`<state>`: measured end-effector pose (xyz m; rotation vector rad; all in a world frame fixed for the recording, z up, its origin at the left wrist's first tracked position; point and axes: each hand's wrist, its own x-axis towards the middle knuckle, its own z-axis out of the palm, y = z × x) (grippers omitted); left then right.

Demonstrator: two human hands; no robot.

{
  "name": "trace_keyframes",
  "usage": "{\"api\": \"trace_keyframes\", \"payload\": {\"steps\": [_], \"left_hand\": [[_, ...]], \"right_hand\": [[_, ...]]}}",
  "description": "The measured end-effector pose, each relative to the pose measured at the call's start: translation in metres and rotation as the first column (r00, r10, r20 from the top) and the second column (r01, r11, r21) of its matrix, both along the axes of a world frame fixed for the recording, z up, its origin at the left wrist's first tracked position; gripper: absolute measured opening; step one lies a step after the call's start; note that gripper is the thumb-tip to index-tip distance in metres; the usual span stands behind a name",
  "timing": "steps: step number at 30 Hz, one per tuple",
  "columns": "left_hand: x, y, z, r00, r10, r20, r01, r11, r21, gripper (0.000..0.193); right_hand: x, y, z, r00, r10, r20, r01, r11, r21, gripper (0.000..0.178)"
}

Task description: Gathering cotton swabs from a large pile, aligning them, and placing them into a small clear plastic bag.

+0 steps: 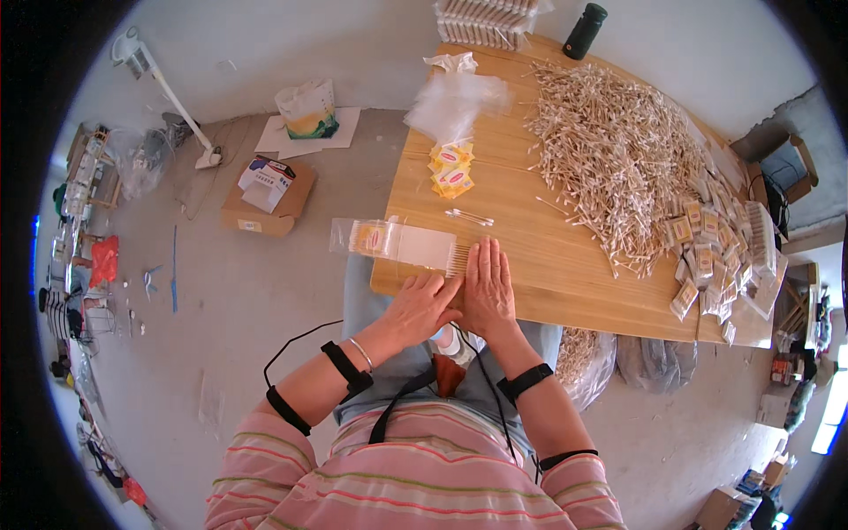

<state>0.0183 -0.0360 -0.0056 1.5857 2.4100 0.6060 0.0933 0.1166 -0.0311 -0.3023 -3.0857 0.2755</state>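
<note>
My right hand (pixel 488 284) lies flat on the wooden table's near edge, fingers stretched out beside a small row of cotton swabs (pixel 457 258). Close to the lower ends of that row is my left hand (pixel 419 305), its fingers bent and its thumb apart from the index finger. To the left of the swabs lies a white card (pixel 426 246) in clear film. It adjoins a clear packet (pixel 372 238) of swabs with a yellow label, which reaches past the table's left edge. A few loose swabs (pixel 469 216) lie just beyond the row.
A large heap of cotton swabs (pixel 609 150) covers the table's right half, with filled packets (pixel 711 252) beside it. Yellow labels (pixel 452 170) and clear bags (pixel 459 102) lie at the far left. A dark bottle (pixel 585 32) stands behind. A cardboard box (pixel 269 199) sits on the floor.
</note>
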Motion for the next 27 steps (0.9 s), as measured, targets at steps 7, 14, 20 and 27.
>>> {"api": "trace_keyframes", "payload": {"steps": [7,14,20,27], "left_hand": [[0.002,0.003,0.0,1.0,0.01,-0.021,-0.01,1.0,-0.026,0.059],[0.002,0.006,-0.005,0.998,0.045,0.052,-0.043,0.998,-0.044,0.063],[0.0,0.008,-0.002,0.997,0.057,0.056,-0.052,0.996,-0.075,0.071],[-0.001,0.011,-0.002,0.997,0.046,0.057,-0.038,0.99,-0.134,0.074]], "right_hand": [[0.001,0.001,-0.005,0.998,0.008,-0.058,-0.012,0.998,-0.069,0.093],[0.001,0.002,-0.009,0.997,0.02,-0.07,-0.021,1.0,-0.016,0.09],[0.002,0.001,-0.004,0.997,0.025,-0.075,-0.027,0.999,-0.033,0.092],[0.002,0.002,-0.01,0.993,0.021,-0.118,-0.021,1.0,-0.001,0.092]]}}
